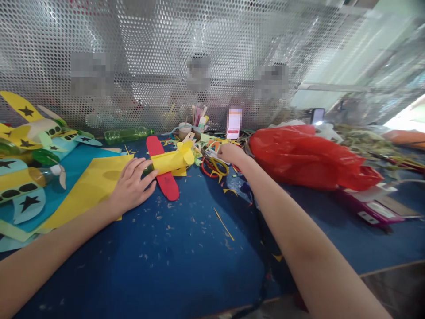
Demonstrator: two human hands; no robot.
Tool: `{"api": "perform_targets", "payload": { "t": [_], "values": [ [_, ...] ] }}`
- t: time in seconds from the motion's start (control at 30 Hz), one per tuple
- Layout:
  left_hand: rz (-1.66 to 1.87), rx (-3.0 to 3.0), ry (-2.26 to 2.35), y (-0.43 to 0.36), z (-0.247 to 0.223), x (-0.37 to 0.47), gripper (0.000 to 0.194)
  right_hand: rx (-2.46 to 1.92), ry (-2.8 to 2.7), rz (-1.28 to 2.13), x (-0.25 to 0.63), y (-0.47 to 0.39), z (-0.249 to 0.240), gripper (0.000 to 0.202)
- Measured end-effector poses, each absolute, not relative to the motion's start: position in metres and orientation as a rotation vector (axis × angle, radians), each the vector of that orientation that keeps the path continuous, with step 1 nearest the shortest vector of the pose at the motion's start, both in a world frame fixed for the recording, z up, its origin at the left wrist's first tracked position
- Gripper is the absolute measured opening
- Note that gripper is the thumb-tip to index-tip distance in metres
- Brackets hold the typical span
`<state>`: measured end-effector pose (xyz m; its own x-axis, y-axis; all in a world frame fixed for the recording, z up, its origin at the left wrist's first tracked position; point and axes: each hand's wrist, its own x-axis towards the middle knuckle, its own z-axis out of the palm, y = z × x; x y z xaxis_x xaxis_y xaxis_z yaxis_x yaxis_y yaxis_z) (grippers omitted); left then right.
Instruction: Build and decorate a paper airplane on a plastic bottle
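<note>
A toy plane with a yellow paper body (168, 162) and a red wing (170, 186) lies on the blue table (186, 257). My left hand (134, 181) rests on the dark green tail end of the body, its fingers wrapped round it. Farther right, my right hand (231, 154) reaches into a pile of paper scraps and scissors; its fingers are closed, and what they hold is too small to name. Red-handled scissors (208, 167) and yellow-handled scissors (222, 168) lie just below that hand.
Finished bottle planes (20, 188) and yellow paper (89, 186) lie at the left. A green bottle (128, 135), a cup of sticks (185, 130) and a phone (234, 123) line the back. A red plastic bag (305, 155) and a purple box (372, 209) are at the right.
</note>
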<state>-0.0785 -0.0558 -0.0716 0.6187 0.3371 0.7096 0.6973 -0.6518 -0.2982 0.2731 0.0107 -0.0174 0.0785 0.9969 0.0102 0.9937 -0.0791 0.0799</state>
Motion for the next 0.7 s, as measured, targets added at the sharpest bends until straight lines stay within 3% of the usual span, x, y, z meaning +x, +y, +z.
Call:
{"api": "perform_targets", "payload": {
  "t": [0.17,0.37,0.6,0.7],
  "values": [
    [-0.884,-2.35,-0.872,-0.055,-0.073,-0.079,0.027,2.255,2.154,0.067,0.276,0.013,-0.017,0.033],
    [-0.868,-2.369,-0.881,-0.056,-0.072,-0.079,0.026,2.231,2.193,0.069,0.275,0.016,-0.024,0.02],
    [-0.84,-2.323,-0.852,-0.056,-0.073,-0.079,0.024,2.481,2.189,0.281,0.279,0.012,-0.013,0.041],
    [-0.839,-2.334,-0.87,-0.055,-0.073,-0.079,0.023,2.542,2.157,0.295,0.286,0.011,-0.013,0.037]
  ]
}}
